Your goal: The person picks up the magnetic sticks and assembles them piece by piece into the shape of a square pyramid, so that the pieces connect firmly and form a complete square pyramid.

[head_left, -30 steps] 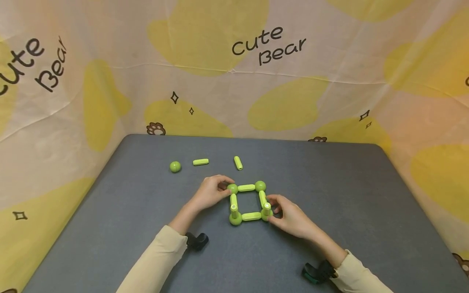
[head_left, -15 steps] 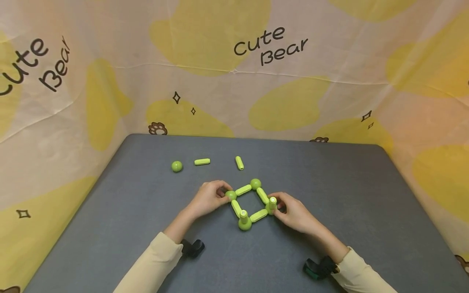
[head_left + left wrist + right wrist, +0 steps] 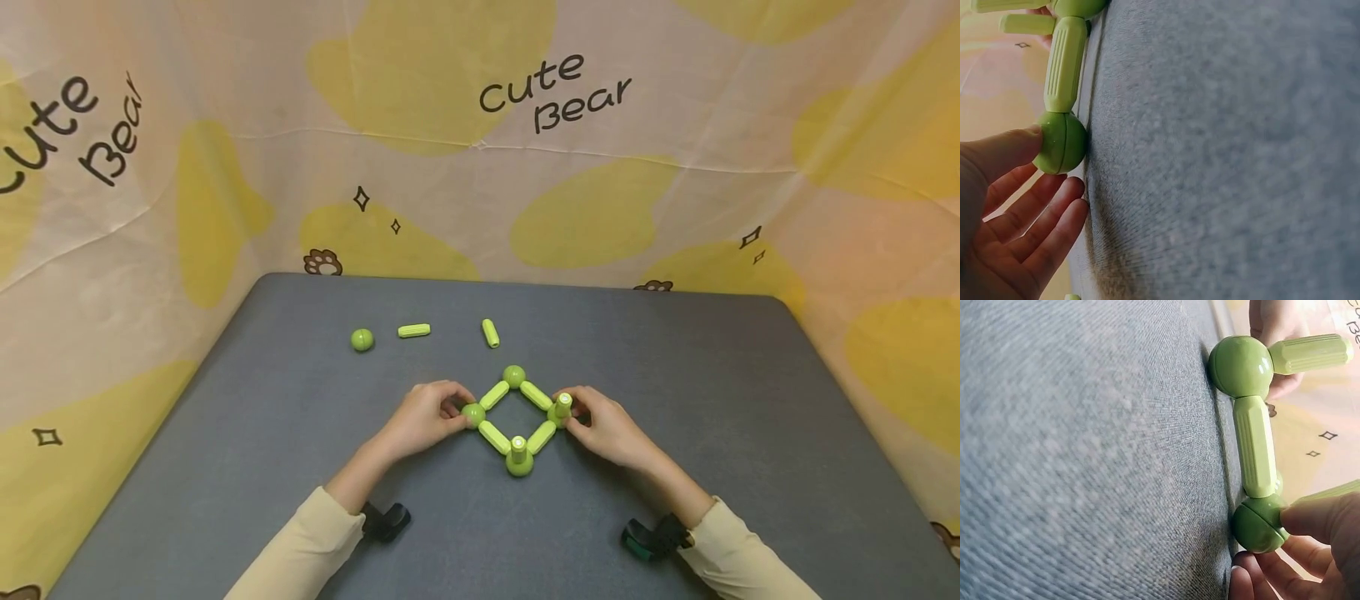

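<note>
A square frame of light green rods and darker green balls lies on the table, turned like a diamond with one corner toward me. My left hand (image 3: 427,421) pinches the left corner ball (image 3: 473,416) between thumb and fingers. At the right corner my right hand (image 3: 603,425) grips another ball (image 3: 1260,524), partly hidden by the fingers. Upright rods stand on the right ball and on the near ball (image 3: 519,464); the near upright rod (image 3: 1313,354) shows in the right wrist view. The far ball (image 3: 513,377) carries no upright.
Beyond the frame, a loose green ball (image 3: 362,340), a rod lying sideways (image 3: 414,331) and a second loose rod (image 3: 491,333) rest on the grey table (image 3: 675,358). A patterned cloth (image 3: 585,208) rises behind the table's far edge.
Both hands have turned the frame on the table from square-on to a diamond. The left hand came toward me, the right hand moved slightly away. The loose pieces stayed put.
</note>
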Demonstrator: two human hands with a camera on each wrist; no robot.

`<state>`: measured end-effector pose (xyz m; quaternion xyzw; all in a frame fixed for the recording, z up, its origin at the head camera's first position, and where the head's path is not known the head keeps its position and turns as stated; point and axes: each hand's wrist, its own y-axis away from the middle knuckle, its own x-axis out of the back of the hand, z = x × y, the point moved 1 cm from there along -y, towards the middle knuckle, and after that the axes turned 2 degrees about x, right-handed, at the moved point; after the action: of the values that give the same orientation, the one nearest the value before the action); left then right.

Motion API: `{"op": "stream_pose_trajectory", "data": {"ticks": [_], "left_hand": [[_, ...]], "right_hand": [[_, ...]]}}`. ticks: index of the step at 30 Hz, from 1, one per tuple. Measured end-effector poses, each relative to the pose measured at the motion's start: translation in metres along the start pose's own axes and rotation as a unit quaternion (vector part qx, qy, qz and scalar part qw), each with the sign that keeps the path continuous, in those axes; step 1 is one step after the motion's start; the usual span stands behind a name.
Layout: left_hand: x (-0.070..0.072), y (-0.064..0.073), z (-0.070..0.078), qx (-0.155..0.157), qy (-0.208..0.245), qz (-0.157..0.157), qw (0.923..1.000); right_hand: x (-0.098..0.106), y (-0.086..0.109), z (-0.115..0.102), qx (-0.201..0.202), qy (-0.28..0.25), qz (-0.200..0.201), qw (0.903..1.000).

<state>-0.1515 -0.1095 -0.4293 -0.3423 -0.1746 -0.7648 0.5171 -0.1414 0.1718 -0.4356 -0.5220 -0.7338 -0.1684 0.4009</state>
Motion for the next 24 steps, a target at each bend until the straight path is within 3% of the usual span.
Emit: {"op": "stream_pose_trajectory", "data": {"ticks": [14,19,24], "left_hand": [[0.007,0.001,-0.003,-0.018,0.005,-0.026,0.9995],[0.017,-0.006,-0.006,-0.015,0.006,-0.004,0.9999],[0.028,-0.017,-0.008,-0.006,0.008,0.038,0.9992]], "right_hand": [[0.001,-0.003,0.002,-0.005,-0.005,-0.011,0.9999],[0.001,-0.002,0.002,-0.008,-0.011,-0.015,0.9998],[0.001,-0.002,0.002,-0.006,-0.016,-0.009,0.9998]]}}
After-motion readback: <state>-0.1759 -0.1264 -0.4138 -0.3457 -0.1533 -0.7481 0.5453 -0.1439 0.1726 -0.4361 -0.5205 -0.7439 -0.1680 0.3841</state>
